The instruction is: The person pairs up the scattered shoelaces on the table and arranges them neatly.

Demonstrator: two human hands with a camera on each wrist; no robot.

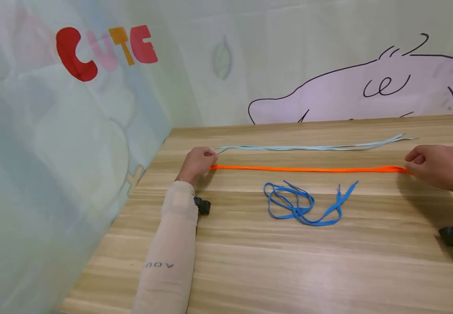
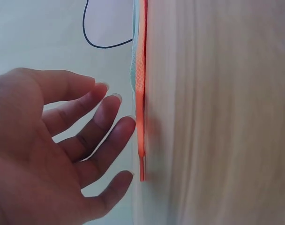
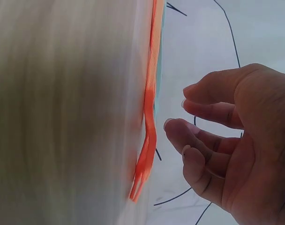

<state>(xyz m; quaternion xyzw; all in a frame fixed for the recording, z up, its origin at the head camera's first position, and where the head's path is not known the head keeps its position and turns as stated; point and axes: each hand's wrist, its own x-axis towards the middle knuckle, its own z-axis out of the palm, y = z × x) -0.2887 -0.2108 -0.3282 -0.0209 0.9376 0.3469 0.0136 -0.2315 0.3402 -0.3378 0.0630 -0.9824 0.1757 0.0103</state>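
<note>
An orange shoelace lies stretched nearly straight from left to right across the wooden table. At its left end is my left hand, its fingers loosely bent and spread; in the left wrist view a fingertip is at or very near the lace, without gripping it. Beside the right end hovers my right hand. Its relaxed fingers hold nothing and stand a little apart from the lace's paired tips. Behind the orange one, a pale blue shoelace is laid out roughly parallel.
Closer to me, a blue shoelace lies in loose loops on the table. A printed cloth hangs along the table's back and left edges. Both wrists carry small black cameras.
</note>
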